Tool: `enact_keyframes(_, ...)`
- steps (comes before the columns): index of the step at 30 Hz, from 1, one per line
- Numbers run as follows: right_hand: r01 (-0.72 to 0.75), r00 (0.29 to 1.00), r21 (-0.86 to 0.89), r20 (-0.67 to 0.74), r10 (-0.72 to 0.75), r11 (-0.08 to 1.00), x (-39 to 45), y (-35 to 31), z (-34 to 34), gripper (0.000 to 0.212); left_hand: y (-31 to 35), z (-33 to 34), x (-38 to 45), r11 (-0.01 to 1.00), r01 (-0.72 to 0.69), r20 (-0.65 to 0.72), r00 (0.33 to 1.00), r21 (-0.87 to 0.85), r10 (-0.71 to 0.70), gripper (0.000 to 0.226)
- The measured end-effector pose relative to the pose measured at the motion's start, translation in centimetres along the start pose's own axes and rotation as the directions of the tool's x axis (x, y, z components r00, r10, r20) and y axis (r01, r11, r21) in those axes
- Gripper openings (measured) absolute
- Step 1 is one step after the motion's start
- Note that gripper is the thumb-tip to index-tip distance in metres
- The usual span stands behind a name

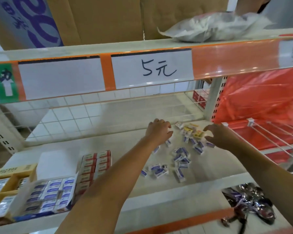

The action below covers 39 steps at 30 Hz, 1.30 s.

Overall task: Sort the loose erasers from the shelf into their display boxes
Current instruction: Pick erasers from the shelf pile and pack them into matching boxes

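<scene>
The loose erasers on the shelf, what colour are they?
Mostly white with blue labels; a few at the back are yellow. Head view.

Glossy plastic strip (210, 54), paper tags (152, 70)

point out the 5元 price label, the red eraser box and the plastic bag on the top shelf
5元 price label (156, 70): head view, on the handwriting.
red eraser box (93, 168): head view, top face.
plastic bag (215, 27): head view, middle of the crumpled plastic.

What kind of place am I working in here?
Most likely a small shop's stationery aisle. The shelf edge above carries a handwritten price tag reading 5 yuan, display boxes of packaged erasers sit at the left, and loose erasers lie scattered on the shelf.
</scene>
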State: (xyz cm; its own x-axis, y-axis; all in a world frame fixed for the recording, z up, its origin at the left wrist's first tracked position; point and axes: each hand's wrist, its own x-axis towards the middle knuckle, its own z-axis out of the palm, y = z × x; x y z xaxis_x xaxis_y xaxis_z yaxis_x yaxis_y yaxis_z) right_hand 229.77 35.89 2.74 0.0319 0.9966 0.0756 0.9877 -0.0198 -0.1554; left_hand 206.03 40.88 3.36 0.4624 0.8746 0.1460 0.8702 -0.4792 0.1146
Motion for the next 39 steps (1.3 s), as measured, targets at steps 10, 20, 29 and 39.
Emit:
enact_keyframes(10, -0.079, 0.996, 0.021, 0.050, 0.078, 0.997, -1.1, 3.5, 2.4, 0.044, -1.8, 1.6, 2.2, 0.995, 0.072, 0.150, 0.985, 0.075, -0.083, 0.044)
enact_keyframes(20, -0.091, 0.996, 0.048, 0.010, 0.090, 0.995, -0.3, 4.4, 3.6, 0.042, -2.5, 2.8, 3.6, 0.983, 0.183, 0.215, 0.959, 0.028, -0.185, 0.056)
enact_keyframes(29, -0.111, 0.993, 0.132, 0.040, 0.107, 0.985, 0.2, 5.1, 3.7, 0.046, -0.5, 4.3, 4.3, 0.964, 0.242, 0.129, 0.958, 0.114, -0.256, 0.071)
enact_keyframes(39, -0.106, 0.992, 0.242, 0.099, 0.084, 0.964, 0.0, 6.5, 3.3, 0.042, -0.3, 5.1, 4.0, 0.948, 0.299, 0.120, 0.943, 0.109, -0.311, 0.074)
